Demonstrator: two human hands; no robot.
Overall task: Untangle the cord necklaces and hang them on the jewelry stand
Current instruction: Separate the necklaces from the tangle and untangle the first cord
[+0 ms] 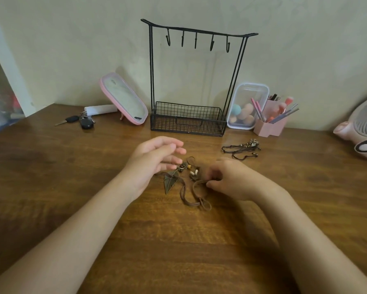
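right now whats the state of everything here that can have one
jewelry stand, upright, all five hooks bare
brown cord necklaces, tangled, lying on the table
dark necklace, bunched on the table, apart from both hands
left hand, fingers relaxed beside the leaf pendant
right hand, pinches a brown cord
mirror, propped up, tilted back
clear box, closed, sponges inside

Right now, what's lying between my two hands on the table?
The tangle of brown cord necklaces, with a leaf pendant and small beads, lies between your left hand and right hand, seen in the head view.
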